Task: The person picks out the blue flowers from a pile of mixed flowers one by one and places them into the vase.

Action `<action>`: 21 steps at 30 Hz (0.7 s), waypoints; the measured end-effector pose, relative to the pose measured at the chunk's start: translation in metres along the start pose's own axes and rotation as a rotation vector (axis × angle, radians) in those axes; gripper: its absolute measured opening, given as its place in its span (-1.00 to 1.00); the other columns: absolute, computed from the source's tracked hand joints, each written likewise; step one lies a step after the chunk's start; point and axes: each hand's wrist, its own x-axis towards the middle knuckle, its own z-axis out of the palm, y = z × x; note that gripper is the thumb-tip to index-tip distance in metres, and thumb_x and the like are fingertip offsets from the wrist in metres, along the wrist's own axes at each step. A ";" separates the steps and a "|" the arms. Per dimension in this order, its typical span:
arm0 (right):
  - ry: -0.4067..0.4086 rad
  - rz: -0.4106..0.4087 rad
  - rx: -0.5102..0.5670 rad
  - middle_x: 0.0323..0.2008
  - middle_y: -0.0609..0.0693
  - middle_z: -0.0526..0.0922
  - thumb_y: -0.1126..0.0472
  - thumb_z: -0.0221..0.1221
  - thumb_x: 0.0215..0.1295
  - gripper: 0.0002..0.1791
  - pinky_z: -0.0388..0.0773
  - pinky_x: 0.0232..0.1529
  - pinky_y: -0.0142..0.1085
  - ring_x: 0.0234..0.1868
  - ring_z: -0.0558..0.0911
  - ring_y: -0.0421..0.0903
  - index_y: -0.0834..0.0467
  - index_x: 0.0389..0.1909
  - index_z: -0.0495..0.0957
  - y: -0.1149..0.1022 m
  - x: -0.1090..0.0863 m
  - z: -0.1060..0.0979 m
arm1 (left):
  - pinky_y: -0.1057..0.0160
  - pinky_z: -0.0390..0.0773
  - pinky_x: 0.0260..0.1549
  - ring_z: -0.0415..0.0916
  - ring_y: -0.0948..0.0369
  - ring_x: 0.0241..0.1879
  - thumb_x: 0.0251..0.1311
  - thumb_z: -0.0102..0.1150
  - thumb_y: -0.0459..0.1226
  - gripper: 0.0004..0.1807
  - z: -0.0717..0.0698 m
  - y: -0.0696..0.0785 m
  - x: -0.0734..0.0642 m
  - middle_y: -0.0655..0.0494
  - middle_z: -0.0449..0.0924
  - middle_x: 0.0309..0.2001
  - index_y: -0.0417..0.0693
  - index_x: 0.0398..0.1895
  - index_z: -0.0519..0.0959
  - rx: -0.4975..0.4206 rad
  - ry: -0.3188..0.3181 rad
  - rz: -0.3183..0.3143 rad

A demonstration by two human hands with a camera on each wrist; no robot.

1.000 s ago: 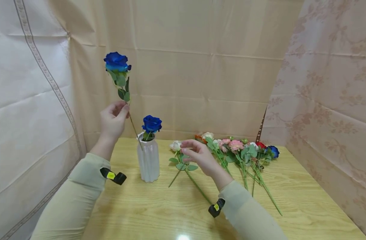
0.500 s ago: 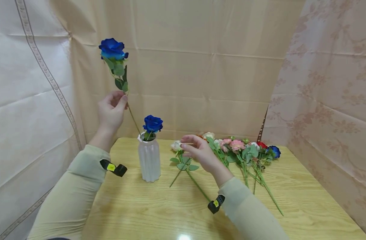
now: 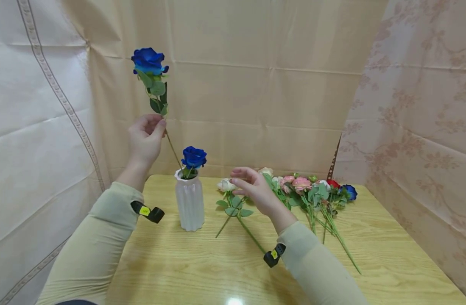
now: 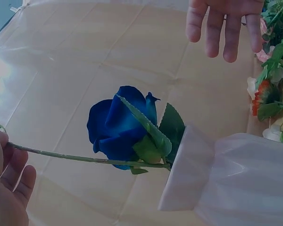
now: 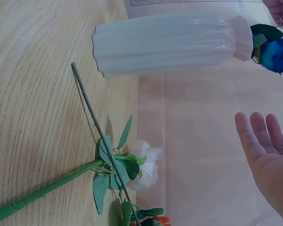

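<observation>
My left hand (image 3: 146, 137) pinches the stem of a blue rose (image 3: 149, 61) between thumb and fingers, high up under its leaves. The stem slants down to the mouth of a white fluted vase (image 3: 189, 205), its lower end hidden by the rim. A second blue rose (image 3: 194, 157) stands in that vase, its bloom just over the rim, as the left wrist view also shows. My right hand (image 3: 255, 190) hovers right of the vase with fingers extended, holding nothing. Behind and below it lies a white rose (image 3: 226, 185) on the table.
Several flowers lie at the back right of the wooden table (image 3: 202, 267): pink blooms (image 3: 301, 185), a red one (image 3: 333, 184) and another blue rose (image 3: 348, 192). Their stems point toward the front. Cloth curtains (image 3: 225, 97) enclose the back and sides.
The held blue rose rose with my left hand, then shifted slightly right; its stem, earlier across the front of the vase, now ends at the mouth. My right hand stays nearly still.
</observation>
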 end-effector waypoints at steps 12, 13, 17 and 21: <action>0.002 0.015 0.009 0.23 0.25 0.46 0.27 0.14 0.51 -0.56 0.45 0.21 0.23 0.28 0.48 0.25 0.31 0.31 0.38 0.001 0.002 0.003 | 0.46 0.55 -0.40 0.56 0.28 -0.44 0.39 0.21 -0.36 -0.79 0.005 -0.007 0.000 0.23 0.60 -0.37 -0.39 -0.06 0.62 0.011 -0.028 0.031; 0.003 0.017 0.012 0.23 0.25 0.47 0.27 0.15 0.51 -0.57 0.43 0.22 0.26 0.27 0.48 0.25 0.30 0.31 0.39 0.002 0.002 0.003 | 0.47 0.54 -0.39 0.55 0.28 -0.44 0.39 0.21 -0.36 -0.79 0.005 -0.008 -0.001 0.19 0.60 -0.36 -0.39 -0.06 0.62 0.013 -0.036 0.030; 0.000 0.014 0.008 0.23 0.24 0.47 0.26 0.16 0.49 -0.57 0.45 0.21 0.25 0.27 0.47 0.29 0.30 0.30 0.40 0.003 0.001 0.004 | 0.46 0.54 -0.35 0.55 0.24 -0.38 0.41 0.18 -0.38 -0.78 0.005 -0.008 -0.005 -0.06 0.63 -0.28 -0.42 -0.04 0.59 0.029 -0.075 0.043; -0.003 0.025 0.004 0.23 0.24 0.47 0.27 0.15 0.50 -0.57 0.47 0.21 0.23 0.28 0.45 0.33 0.31 0.30 0.40 0.006 0.000 0.005 | 0.46 0.53 -0.36 0.55 0.26 -0.38 0.40 0.19 -0.36 -0.79 0.005 -0.013 -0.009 -0.03 0.64 -0.31 -0.42 -0.09 0.60 0.038 -0.098 0.056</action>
